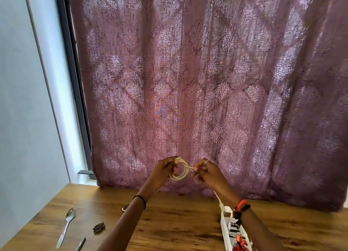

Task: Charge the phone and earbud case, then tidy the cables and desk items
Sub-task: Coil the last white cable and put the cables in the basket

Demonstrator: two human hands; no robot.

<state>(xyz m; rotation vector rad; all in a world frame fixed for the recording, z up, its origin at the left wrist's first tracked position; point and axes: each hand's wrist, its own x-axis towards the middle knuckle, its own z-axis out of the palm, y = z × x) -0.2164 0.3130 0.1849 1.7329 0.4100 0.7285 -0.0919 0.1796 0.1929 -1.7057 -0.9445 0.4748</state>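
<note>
A white cable [181,170] wound into a small coil is held up in front of the purple curtain, above the wooden desk [178,216]. My left hand [164,170] grips the coil's left side. My right hand [204,170] pinches the coil's right side, with a ring on one finger. A white cord runs down from under my right wrist to a white power strip [228,230] that lies on the desk by my right forearm. No phone or earbud case is in view.
A metal spoon [66,227], a small dark crumpled object [99,227] and a dark pen-like tip [81,243] lie on the desk's left part. A small brown item [125,207] peeks out behind my left forearm. The curtain [207,81] hangs along the desk's back edge.
</note>
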